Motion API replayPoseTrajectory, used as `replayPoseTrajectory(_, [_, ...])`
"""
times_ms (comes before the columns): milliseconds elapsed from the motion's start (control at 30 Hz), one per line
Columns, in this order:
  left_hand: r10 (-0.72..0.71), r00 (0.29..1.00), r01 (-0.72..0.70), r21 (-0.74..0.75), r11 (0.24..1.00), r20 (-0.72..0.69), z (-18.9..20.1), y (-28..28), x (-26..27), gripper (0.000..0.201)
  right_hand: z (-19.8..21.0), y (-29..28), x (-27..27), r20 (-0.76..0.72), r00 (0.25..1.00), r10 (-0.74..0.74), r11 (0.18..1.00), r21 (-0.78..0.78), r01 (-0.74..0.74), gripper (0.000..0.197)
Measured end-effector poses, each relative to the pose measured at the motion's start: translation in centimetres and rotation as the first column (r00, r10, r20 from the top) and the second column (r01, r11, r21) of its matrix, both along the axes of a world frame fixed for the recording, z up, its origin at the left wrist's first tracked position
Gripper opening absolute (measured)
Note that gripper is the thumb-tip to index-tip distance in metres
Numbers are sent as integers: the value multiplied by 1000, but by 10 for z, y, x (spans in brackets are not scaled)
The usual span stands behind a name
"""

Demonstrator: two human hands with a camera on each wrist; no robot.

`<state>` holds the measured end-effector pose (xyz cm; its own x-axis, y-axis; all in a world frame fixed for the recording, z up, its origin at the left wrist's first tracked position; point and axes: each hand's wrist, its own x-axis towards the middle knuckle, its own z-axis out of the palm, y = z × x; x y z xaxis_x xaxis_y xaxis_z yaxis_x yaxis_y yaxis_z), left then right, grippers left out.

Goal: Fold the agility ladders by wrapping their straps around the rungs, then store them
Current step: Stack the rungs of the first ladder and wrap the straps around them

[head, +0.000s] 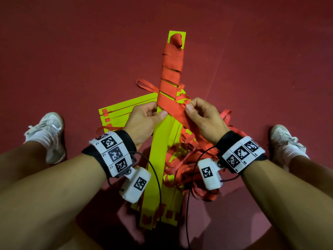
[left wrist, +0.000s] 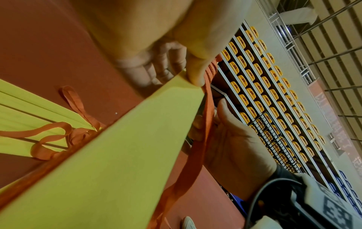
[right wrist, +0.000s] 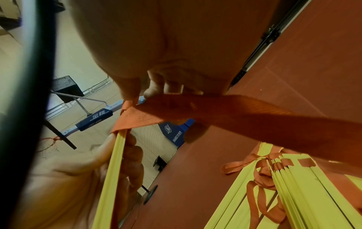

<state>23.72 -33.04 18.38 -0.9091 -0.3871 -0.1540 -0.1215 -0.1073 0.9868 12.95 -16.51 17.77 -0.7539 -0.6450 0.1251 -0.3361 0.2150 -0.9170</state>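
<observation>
- Yellow second ladder lies fanned on the red floor, at my left.
- My left hand grips the rung bundle, thumb pressed on top, fingers curled beneath.
- Red strap crosses the bundle diagonally; wraps cover its far half.
- My right hand pinches the strap, apparently thumb against forefinger.
- Loose strap pile lies just beside the bundle.

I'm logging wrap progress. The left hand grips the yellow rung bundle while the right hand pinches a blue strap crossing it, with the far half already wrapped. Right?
Not quite: the strap is red, not blue, as the head view shows. The rest holds: the left hand grips the yellow rung bundle, the right hand pinches the strap crossing it, and the far half is wrapped.
</observation>
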Motion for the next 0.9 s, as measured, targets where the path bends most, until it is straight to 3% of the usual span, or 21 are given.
replayPoseTrajectory(67, [-3, 1000, 4, -6, 1000, 10, 0, 0, 0, 34, -1, 0, -1, 2, 1000, 9, 1000, -21, -9, 16])
replayPoseTrajectory(133, [-8, 1000, 8, -16, 1000, 7, 2, 0, 1, 14, -3, 1, -3, 66, 997, 42, 998, -56, -39, 9])
replayPoseTrajectory(167, [-12, 1000, 12, -19, 1000, 9, 2, 0, 1, 5, -4, 1, -3, 96, 994, 55, 996, -73, -48, 16])
replayPoseTrajectory(400, [-32, 999, 32, -9, 999, 43, 3, 1, 2, 12, -7, 3, -2, -16, 1000, 25, 1000, 7, -25, 33])
replayPoseTrajectory(533, [-30, 998, 30, -5, 1000, 47, 4, 2, 2, 16, -3, 0, 5, 1, 999, 52, 997, 49, -52, 29])
replayPoseTrajectory(667, [-22, 998, 22, -1, 1000, 52, 5, 3, 3, 20, 1, -1, 10, 63, 995, 78, 996, 32, -80, 9])
replayPoseTrajectory(900, [-29, 998, 29, -14, 999, 59, 6, 4, 4, 19, -1, 0, 10, 42, 988, 147, 988, 48, -149, 18])
